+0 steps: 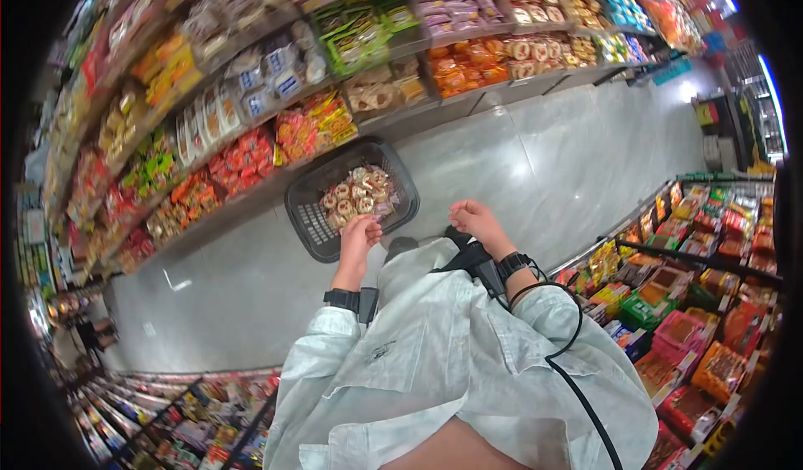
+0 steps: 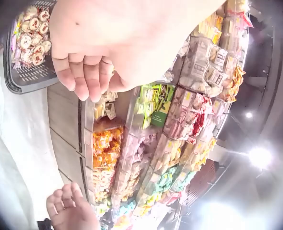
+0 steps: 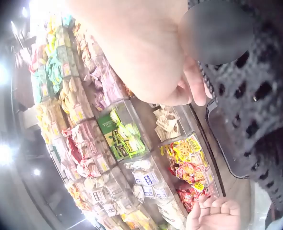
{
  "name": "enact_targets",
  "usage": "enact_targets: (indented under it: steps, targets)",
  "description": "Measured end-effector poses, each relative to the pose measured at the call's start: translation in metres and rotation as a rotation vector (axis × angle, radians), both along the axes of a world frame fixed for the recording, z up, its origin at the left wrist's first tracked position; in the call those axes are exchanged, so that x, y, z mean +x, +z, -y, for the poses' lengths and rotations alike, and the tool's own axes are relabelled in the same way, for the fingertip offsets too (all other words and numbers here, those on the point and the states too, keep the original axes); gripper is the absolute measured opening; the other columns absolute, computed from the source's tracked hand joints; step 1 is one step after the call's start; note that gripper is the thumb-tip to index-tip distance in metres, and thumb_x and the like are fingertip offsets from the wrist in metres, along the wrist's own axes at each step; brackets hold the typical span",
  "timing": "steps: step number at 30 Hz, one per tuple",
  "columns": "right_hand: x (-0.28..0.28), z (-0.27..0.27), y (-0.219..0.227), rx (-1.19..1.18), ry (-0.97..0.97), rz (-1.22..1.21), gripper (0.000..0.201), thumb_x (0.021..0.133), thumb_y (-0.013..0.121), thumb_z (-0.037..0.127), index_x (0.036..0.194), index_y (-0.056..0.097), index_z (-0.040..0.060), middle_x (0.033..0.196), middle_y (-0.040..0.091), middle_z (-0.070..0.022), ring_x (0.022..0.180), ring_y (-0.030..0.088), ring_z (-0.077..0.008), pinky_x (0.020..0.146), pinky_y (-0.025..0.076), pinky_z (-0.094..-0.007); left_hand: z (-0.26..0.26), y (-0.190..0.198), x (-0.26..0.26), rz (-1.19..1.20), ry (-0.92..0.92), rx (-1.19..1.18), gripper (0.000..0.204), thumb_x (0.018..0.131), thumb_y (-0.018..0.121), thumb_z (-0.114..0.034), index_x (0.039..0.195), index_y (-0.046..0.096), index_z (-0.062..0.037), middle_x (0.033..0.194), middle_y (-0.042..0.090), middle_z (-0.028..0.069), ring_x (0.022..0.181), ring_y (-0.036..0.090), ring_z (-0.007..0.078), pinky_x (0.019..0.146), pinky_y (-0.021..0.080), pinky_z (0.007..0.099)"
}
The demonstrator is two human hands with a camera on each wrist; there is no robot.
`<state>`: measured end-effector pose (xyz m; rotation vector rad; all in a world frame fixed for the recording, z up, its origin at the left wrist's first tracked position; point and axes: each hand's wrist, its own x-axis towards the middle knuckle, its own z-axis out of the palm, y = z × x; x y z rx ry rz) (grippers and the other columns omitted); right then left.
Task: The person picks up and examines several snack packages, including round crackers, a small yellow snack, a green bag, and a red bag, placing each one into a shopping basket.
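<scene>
A dark plastic basket (image 1: 311,184) stands on the floor, holding a pile of small wrapped packets (image 1: 361,192). My left hand (image 1: 360,241) is over the basket's near edge, its fingers loosely bent and holding nothing visible. To the right of the basket, my right hand (image 1: 475,221) hovers in front of my body with relaxed, bent fingers. In the left wrist view, the left palm and fingers (image 2: 91,76) hang beside the basket (image 2: 18,87), with the right hand (image 2: 73,212) lower down. The right wrist view shows the right hand (image 3: 151,57) from close by, its fingers partly hidden.
Tiered shelves (image 1: 493,94) of bagged snacks curve along the far side and left. Another display (image 1: 677,319) of packaged goods stands at the right, with more at the lower left. Grey floor (image 1: 535,144) lies between. A black cable (image 1: 577,378) runs over my right sleeve.
</scene>
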<state>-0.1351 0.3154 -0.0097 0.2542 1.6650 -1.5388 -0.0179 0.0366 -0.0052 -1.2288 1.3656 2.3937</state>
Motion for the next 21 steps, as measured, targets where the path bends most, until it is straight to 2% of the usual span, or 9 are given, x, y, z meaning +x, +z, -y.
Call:
enact_targets:
  steps: [4, 7, 10, 13, 16, 21]
  targets:
    - [-0.015, -0.049, -0.003, -0.001, -0.063, 0.029, 0.02, 0.093, 0.056, 0.015, 0.111, 0.062, 0.0069, 0.1, 0.065, -0.0033, 0.089, 0.061, -0.011, 0.081, 0.049, -0.0251, -0.051, 0.009, -0.048, -0.054, -0.049, -0.002, 0.015, 0.097, 0.053, -0.018, 0.105, 0.061, -0.0078, 0.087, 0.062, 0.0017, 0.079, 0.06, 0.0122, 0.072, 0.049, 0.0265]
    - [-0.028, -0.084, -0.009, -0.07, -0.198, 0.003, 0.021, 0.093, 0.056, 0.014, 0.111, 0.062, 0.0059, 0.099, 0.065, -0.0037, 0.088, 0.061, -0.0118, 0.08, 0.049, -0.0255, -0.108, 0.011, -0.087, -0.037, -0.139, -0.038, 0.015, 0.097, 0.054, -0.019, 0.105, 0.061, -0.0084, 0.087, 0.062, 0.0018, 0.079, 0.06, 0.013, 0.073, 0.05, 0.027]
    - [-0.043, -0.117, -0.02, -0.083, -0.173, -0.024, 0.021, 0.092, 0.057, 0.014, 0.11, 0.062, 0.0049, 0.098, 0.066, -0.0047, 0.087, 0.062, -0.0125, 0.078, 0.05, -0.0258, -0.173, 0.024, -0.124, -0.042, -0.332, -0.074, 0.016, 0.098, 0.054, -0.019, 0.106, 0.061, -0.0074, 0.088, 0.063, 0.0028, 0.081, 0.061, 0.0132, 0.074, 0.051, 0.0272]
    - [-0.052, -0.155, -0.019, -0.117, -0.25, -0.013, 0.021, 0.092, 0.057, 0.015, 0.109, 0.062, 0.0042, 0.096, 0.066, -0.0052, 0.086, 0.062, -0.0123, 0.077, 0.05, -0.0255, -0.232, 0.034, -0.146, -0.008, -0.472, -0.063, 0.016, 0.099, 0.054, -0.021, 0.106, 0.06, -0.0081, 0.09, 0.064, 0.0025, 0.083, 0.062, 0.0126, 0.075, 0.05, 0.0264]
    - [-0.057, -0.19, -0.018, -0.127, -0.443, 0.003, 0.02, 0.091, 0.058, 0.014, 0.107, 0.062, 0.0021, 0.091, 0.066, -0.0054, 0.082, 0.062, -0.012, 0.075, 0.05, -0.0253, -0.28, 0.038, -0.165, 0.001, -0.598, -0.048, 0.015, 0.099, 0.054, -0.022, 0.105, 0.06, -0.0102, 0.09, 0.063, 0.0013, 0.082, 0.062, 0.0119, 0.076, 0.049, 0.0259]
    - [-0.063, -0.235, -0.022, -0.132, -0.608, -0.032, 0.017, 0.093, 0.057, 0.015, 0.107, 0.062, 0.0046, 0.094, 0.066, -0.0042, 0.085, 0.062, -0.0112, 0.075, 0.049, -0.0248, -0.332, 0.039, -0.199, 0.039, -0.844, -0.056, 0.017, 0.098, 0.056, -0.024, 0.105, 0.06, -0.0091, 0.09, 0.063, 0.0009, 0.082, 0.061, 0.0107, 0.076, 0.049, 0.0255]
